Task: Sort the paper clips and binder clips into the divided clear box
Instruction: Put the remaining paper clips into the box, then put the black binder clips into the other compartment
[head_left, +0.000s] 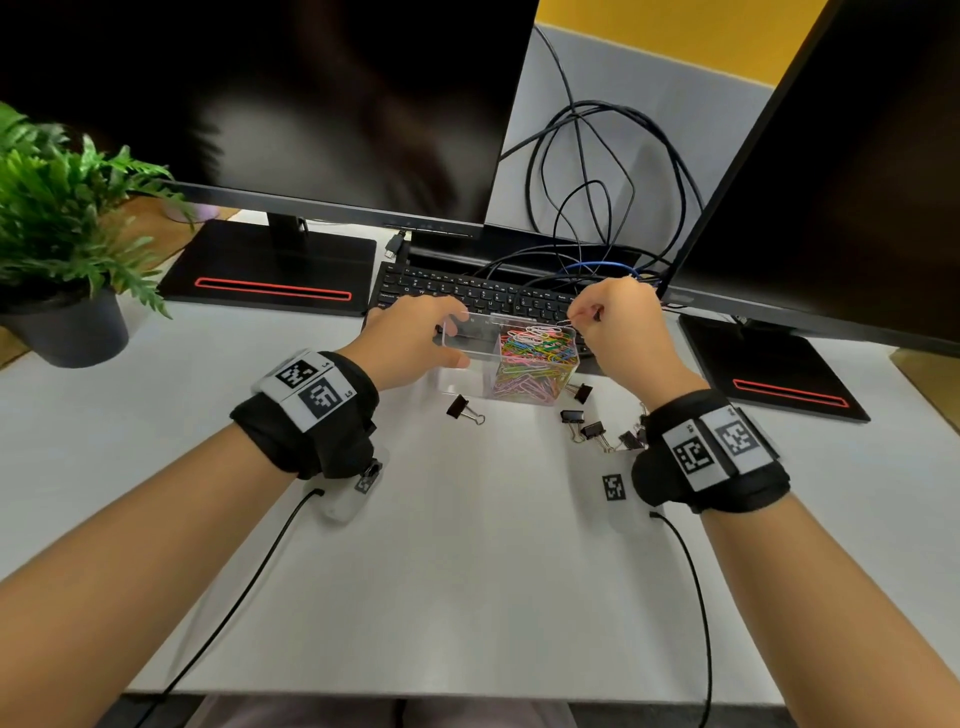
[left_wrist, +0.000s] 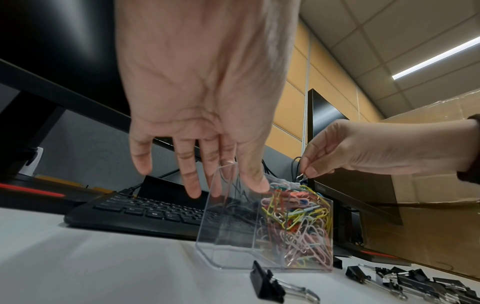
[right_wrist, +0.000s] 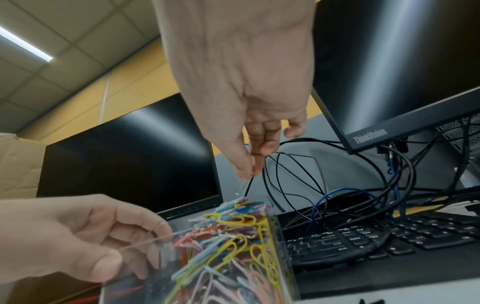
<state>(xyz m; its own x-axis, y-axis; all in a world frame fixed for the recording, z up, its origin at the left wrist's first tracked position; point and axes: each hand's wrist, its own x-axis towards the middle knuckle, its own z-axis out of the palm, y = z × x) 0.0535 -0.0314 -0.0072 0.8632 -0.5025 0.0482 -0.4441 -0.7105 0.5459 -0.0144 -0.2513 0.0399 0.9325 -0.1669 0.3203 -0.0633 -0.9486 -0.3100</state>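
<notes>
— Where's the clear box (head_left: 470, 343) sitting?

— On the white desk (head_left: 467, 545), right against the near edge of the black keyboard (head_left: 467, 293). One compartment is packed with coloured paper clips (head_left: 537, 358); the other, on the left hand's side, looks bare.

— And the hands?

— The left hand (head_left: 415, 335) grasps the box at that bare end, thumb on the near wall, fingers curled over the far rim. The right hand (head_left: 621, 325) hovers above the filled compartment, thumb and forefinger pinching a single pale paper clip (left_wrist: 301, 176) just over the heap.

— Is that clip touching the pile?

— From the left wrist view it seems to hang at the very top of it; I can't say whether it touches.

— The binder clips?

— Black ones, all out on the desk. One binder clip (head_left: 464, 409) lies alone just in front of the box, another (head_left: 580, 391) by the box's right near corner, and a cluster of binder clips (head_left: 597, 431) a little farther out beside the right wrist.
</notes>
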